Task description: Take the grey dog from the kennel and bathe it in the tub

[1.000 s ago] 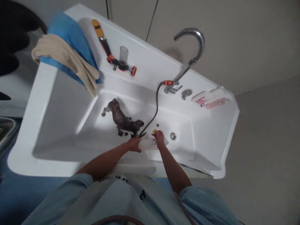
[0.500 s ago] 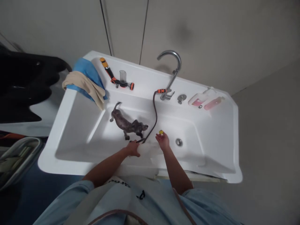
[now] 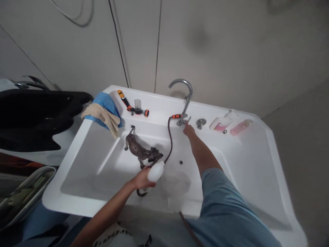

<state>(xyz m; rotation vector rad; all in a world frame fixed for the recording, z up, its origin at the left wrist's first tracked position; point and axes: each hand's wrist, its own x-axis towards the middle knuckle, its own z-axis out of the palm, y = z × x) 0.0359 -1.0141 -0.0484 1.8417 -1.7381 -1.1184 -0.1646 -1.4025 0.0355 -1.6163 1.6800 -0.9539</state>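
A small wet dark-grey animal [image 3: 141,151] stands in the white tub [image 3: 84,164]. Just in front of it, my left hand [image 3: 140,180] is closed round a white spray head [image 3: 155,171] on the end of a brown hose [image 3: 169,140]. The hose runs up to an orange coupling [image 3: 176,116] at the base of the chrome tap [image 3: 184,99]. My right hand [image 3: 189,129] reaches across the tub and touches the tap's handle; its fingers are hard to make out.
A blue and a beige towel [image 3: 104,113] hang over the tub's back left corner. An orange-black spray nozzle [image 3: 128,104] lies on the back ledge. Two pink soap bottles [image 3: 230,124] lie right of the tap. A black tub [image 3: 38,116] stands at left.
My right hand left the tub floor, where it held a small yellow thing, and reached up to the tap. My left hand now grips the white spray head. The view tilted upward.
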